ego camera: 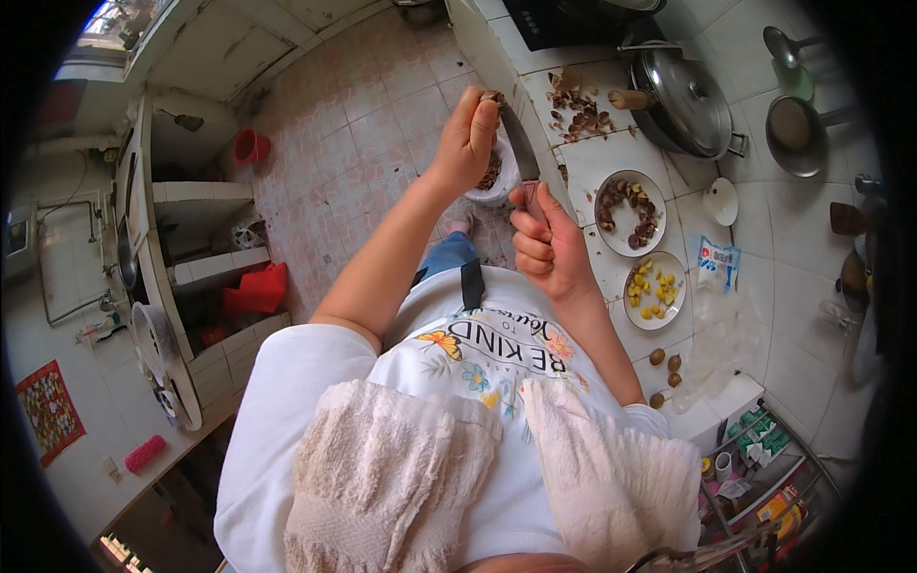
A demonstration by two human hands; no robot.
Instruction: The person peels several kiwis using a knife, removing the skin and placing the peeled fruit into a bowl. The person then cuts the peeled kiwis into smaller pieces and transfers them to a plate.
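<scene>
My left hand [467, 147] pinches a small brown piece [492, 97], likely a chestnut, partly hidden by the fingers. In my right hand [550, 247] is the reddish-brown handle of a kitchen knife [521, 147]. Its blade points away from me, and the tip end meets the brown piece. Below the hands, a white bucket [507, 188] on the floor holds brown scraps. To the right on the tiled counter, one plate [626, 215] bears dark-brown chestnuts [640, 235], a few partly yellow. Beside it a second plate [633, 316] carries yellow peeled kernels [660, 286].
Brown shells [584, 114] lie scattered near a lidded steel pot [691, 100]. Nearer me are several round brown fruits [673, 364], a plastic bag [716, 344], a blue-white packet [718, 263] and a wire rack [781, 494]. A red bucket [251, 147] stands on the left floor.
</scene>
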